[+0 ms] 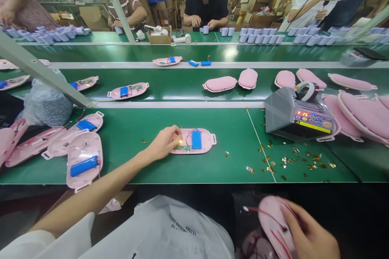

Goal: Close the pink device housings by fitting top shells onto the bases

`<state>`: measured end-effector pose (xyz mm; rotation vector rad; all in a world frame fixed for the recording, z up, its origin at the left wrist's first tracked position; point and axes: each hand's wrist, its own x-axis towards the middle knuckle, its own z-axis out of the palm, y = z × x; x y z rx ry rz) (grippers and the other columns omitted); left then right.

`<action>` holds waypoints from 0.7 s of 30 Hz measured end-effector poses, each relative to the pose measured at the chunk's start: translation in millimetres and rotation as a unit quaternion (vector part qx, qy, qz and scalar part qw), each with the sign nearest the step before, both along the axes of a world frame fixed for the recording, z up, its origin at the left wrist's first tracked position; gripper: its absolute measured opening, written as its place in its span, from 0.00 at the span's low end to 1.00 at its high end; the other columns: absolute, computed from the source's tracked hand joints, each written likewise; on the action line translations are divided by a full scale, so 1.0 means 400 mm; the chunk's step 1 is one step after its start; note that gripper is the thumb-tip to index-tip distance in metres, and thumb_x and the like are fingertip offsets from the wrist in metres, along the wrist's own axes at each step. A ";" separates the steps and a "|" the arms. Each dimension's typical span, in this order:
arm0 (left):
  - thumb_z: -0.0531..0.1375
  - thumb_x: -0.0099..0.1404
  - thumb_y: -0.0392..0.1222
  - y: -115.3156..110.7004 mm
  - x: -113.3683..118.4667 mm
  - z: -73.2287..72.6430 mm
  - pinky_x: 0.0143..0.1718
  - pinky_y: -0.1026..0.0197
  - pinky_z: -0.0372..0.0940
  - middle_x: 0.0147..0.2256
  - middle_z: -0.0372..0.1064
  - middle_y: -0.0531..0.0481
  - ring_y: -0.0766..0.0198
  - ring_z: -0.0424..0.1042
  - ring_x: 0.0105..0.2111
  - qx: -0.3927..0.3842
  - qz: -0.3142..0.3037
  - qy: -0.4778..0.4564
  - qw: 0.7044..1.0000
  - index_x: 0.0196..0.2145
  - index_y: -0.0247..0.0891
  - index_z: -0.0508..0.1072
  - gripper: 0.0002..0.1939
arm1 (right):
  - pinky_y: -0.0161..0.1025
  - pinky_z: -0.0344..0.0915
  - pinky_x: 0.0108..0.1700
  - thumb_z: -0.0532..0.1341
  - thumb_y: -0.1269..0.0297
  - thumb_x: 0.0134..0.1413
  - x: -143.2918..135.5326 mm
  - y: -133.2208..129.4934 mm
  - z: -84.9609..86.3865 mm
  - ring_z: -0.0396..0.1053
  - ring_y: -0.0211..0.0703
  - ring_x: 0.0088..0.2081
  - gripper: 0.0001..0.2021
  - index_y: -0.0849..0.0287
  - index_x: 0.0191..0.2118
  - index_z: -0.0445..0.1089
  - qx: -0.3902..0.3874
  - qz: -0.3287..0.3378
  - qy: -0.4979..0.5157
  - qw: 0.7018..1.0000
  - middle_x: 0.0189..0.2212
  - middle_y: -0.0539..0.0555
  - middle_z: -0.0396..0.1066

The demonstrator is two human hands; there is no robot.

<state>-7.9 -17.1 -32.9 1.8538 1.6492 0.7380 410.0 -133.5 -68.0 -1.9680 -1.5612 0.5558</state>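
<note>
Below, right hand [314, 228] around pink shell [269, 212]

On my tabletop [225, 172], open shells [86, 149] crowd the left end, a single shell [206, 142] lies mid-table, and scraps [285, 160] lie before the machine [281, 111] toward the right.

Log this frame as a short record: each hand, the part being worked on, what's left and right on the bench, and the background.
left hand: fingers at the near-left part of an open pink shell
shell contents: blue block, green board, small yellow glow by the fingertips
right hand: holding another pink shell with red wires, below the bench edge
bench left: open pink shells, some with blue blocks
bench right: grey machine with lit display; scattered gold-coloured pieces
background: several people, lilac parts, cardboard boxes
</note>
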 end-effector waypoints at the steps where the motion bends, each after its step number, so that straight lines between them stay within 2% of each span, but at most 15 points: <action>1: 0.52 0.66 0.46 -0.002 0.001 -0.001 0.37 0.58 0.65 0.29 0.70 0.50 0.61 0.69 0.31 -0.002 0.036 -0.045 0.998 0.34 0.39 0.67 0.09 | 0.41 0.71 0.32 0.57 0.44 0.55 -0.058 0.064 0.039 0.75 0.50 0.33 0.18 0.50 0.37 0.77 0.022 0.048 -0.007 0.999 0.35 0.53 0.77; 3: 0.53 0.65 0.47 -0.008 -0.002 0.000 0.35 0.60 0.66 0.28 0.70 0.51 0.62 0.70 0.30 0.008 0.080 -0.131 0.988 0.34 0.39 0.66 0.09 | 0.40 0.70 0.41 0.54 0.52 0.61 -0.201 0.205 0.118 0.74 0.47 0.39 0.16 0.52 0.41 0.77 0.108 0.194 -0.057 0.973 0.40 0.53 0.76; 6: 0.54 0.65 0.46 -0.022 -0.013 0.011 0.36 0.61 0.67 0.27 0.70 0.52 0.63 0.71 0.30 0.036 0.096 -0.197 0.975 0.33 0.38 0.65 0.08 | 0.37 0.65 0.37 0.50 0.69 0.62 -0.423 0.380 0.201 0.73 0.44 0.37 0.16 0.55 0.44 0.76 0.154 0.384 -0.167 0.895 0.37 0.53 0.76; 9: 0.53 0.67 0.42 -0.040 -0.027 0.020 0.38 0.60 0.68 0.30 0.71 0.51 0.63 0.71 0.31 0.104 0.079 -0.173 0.976 0.34 0.38 0.67 0.07 | 0.37 0.60 0.33 0.50 0.75 0.60 -0.573 0.461 0.212 0.71 0.41 0.34 0.16 0.59 0.44 0.75 0.239 0.478 -0.210 0.819 0.34 0.52 0.75; 12: 0.54 0.69 0.39 -0.049 -0.038 0.019 0.47 0.54 0.67 0.40 0.70 0.44 0.58 0.70 0.43 0.226 0.076 -0.079 0.968 0.35 0.38 0.71 0.07 | 0.37 0.59 0.33 0.50 0.74 0.63 -0.637 0.479 0.188 0.67 0.40 0.30 0.16 0.63 0.44 0.75 0.387 0.513 -0.177 0.745 0.29 0.52 0.72; 13: 0.55 0.69 0.39 -0.049 -0.042 0.015 0.50 0.52 0.66 0.45 0.69 0.43 0.56 0.68 0.47 0.259 0.085 -0.049 0.961 0.34 0.39 0.72 0.07 | 0.37 0.59 0.33 0.49 0.75 0.63 -0.646 0.479 0.182 0.66 0.40 0.29 0.16 0.64 0.45 0.74 0.414 0.519 -0.163 0.730 0.28 0.52 0.72; 15: 0.54 0.70 0.38 -0.045 -0.047 0.002 0.54 0.50 0.65 0.50 0.65 0.41 0.54 0.66 0.53 0.290 0.096 -0.021 0.952 0.35 0.39 0.72 0.08 | 0.36 0.60 0.34 0.49 0.74 0.64 -0.656 0.477 0.180 0.65 0.38 0.29 0.16 0.64 0.46 0.74 0.412 0.518 -0.134 0.738 0.28 0.52 0.72; 17: 0.54 0.71 0.39 -0.037 -0.047 -0.018 0.53 0.52 0.66 0.52 0.64 0.41 0.56 0.67 0.52 0.279 0.074 -0.042 0.956 0.36 0.39 0.73 0.08 | 0.35 0.61 0.34 0.49 0.72 0.66 -0.663 0.474 0.187 0.67 0.37 0.30 0.16 0.62 0.45 0.74 0.361 0.509 -0.109 0.774 0.30 0.52 0.74; 19: 0.54 0.71 0.40 -0.029 -0.041 -0.038 0.50 0.55 0.69 0.50 0.66 0.42 0.58 0.71 0.48 0.242 0.063 -0.103 0.963 0.37 0.39 0.72 0.07 | 0.35 0.61 0.33 0.49 0.69 0.68 -0.668 0.473 0.194 0.68 0.37 0.30 0.16 0.60 0.45 0.75 0.318 0.504 -0.093 0.798 0.30 0.51 0.74; 21: 0.57 0.69 0.41 -0.020 -0.033 -0.052 0.44 0.57 0.70 0.46 0.70 0.44 0.60 0.74 0.42 0.179 0.086 -0.203 0.959 0.40 0.40 0.70 0.04 | 0.35 0.61 0.32 0.49 0.66 0.68 -0.671 0.476 0.198 0.69 0.38 0.30 0.17 0.59 0.44 0.75 0.290 0.505 -0.086 0.808 0.30 0.51 0.74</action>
